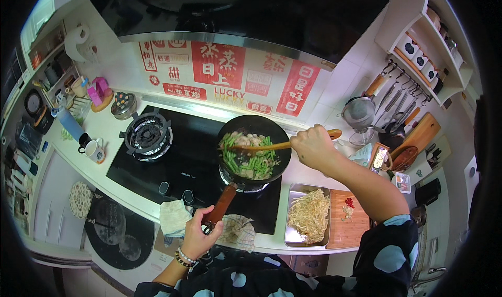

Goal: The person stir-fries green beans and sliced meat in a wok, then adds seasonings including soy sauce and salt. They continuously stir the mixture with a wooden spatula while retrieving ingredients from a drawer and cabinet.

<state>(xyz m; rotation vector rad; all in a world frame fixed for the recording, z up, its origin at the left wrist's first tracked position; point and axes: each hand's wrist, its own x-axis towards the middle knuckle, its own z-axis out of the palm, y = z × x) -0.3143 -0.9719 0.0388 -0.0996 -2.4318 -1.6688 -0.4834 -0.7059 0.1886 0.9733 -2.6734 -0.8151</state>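
Observation:
A dark wok point(283, 156) sits on the right burner of the black glass gas hob point(188, 140). Chopped green beans point(257, 165) and pale pieces that look like meat point(245, 140) lie in it. My left hand point(202, 230) is closed around the end of the wok's brown wooden handle point(222, 205). With my right hand point(313, 146) I grip a wooden spatula point(274, 145) near its upper end, above the wok's right rim. The spatula's tip is down among the food, partly hidden by it.
Right of the hob, a metal tray point(288, 234) of noodles point(310, 216) stands beside a wooden cutting board point(341, 234) with chopped red and pale bits. Folded cloths point(172, 218) lie along the front edge. The range hood point(235, 11) hangs overhead. Mugs point(95, 151) stand left.

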